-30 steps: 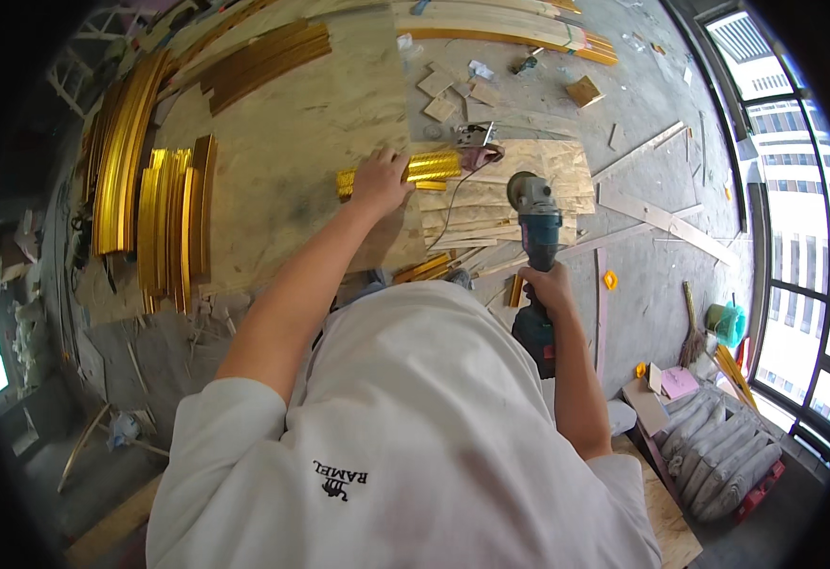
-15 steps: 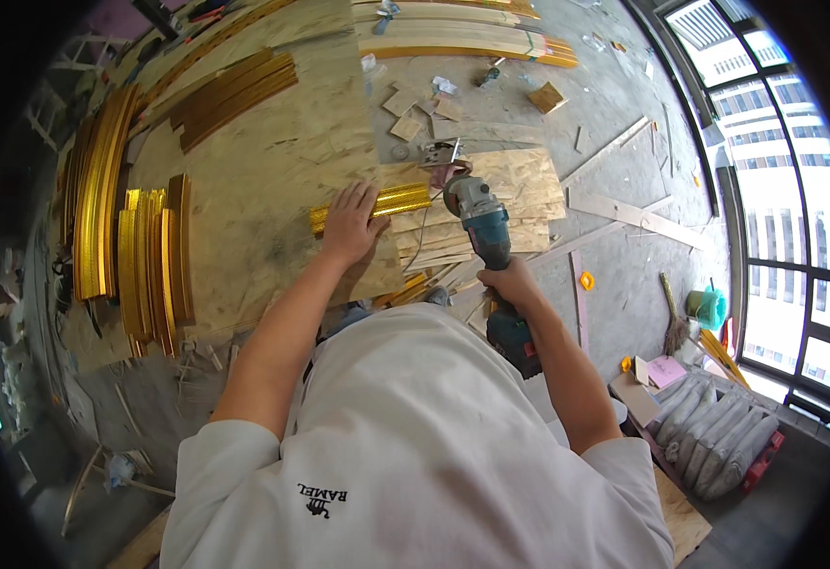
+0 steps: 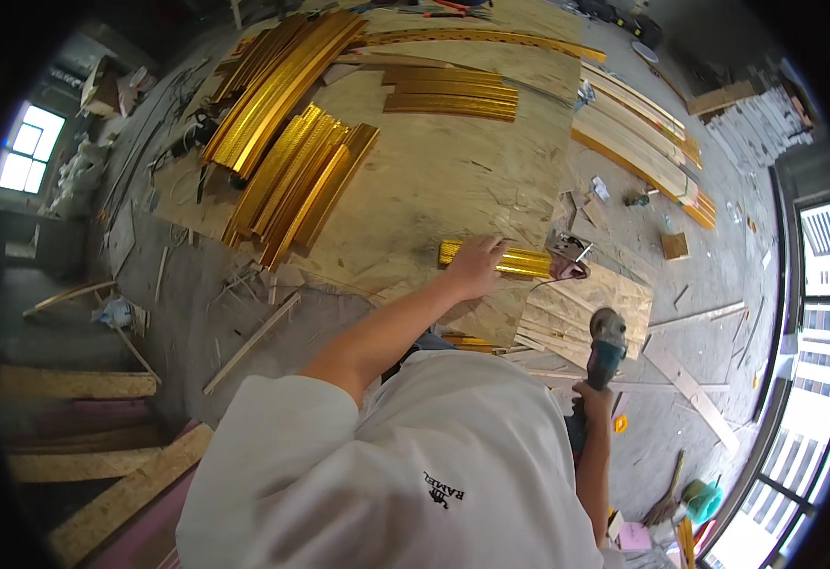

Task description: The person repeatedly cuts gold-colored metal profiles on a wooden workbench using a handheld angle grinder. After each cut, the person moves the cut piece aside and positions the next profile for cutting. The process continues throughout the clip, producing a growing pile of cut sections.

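Gold-finished lengths, long and ribbed, lie as a stack (image 3: 287, 90) at far left of the worktop (image 3: 415, 194); a shorter gold bundle (image 3: 303, 180) lies just beside, slanted. Likely light singly, stiff along the length, awkward together; best lifted near mid-span.

Next right, toward the far side: browner gold strips (image 3: 448, 100), lying flat.

Left hand (image 3: 475, 268): palm down across a short gold piece (image 3: 532, 264) near the worktop's right-hand edge. Fingers drape over its top; cannot tell whether this grip closes underneath. Piece looks light and rigid, the shiny face perhaps slippery and easily scratched. Sensible hold: flat across the broad face, fingers on the long edges, clear of the right end.

By that end, a metal-framed tool (image 3: 572, 248); whether they touch, cannot tell.

Right hand (image 3: 596, 402): grip wrapped round the body of a teal-and-black angle grinder (image 3: 608, 358), its head over wood-chip boards (image 3: 635, 302), apart from the gold piece. Probably heavy and front-weighted; hold by the body, well behind the disc.
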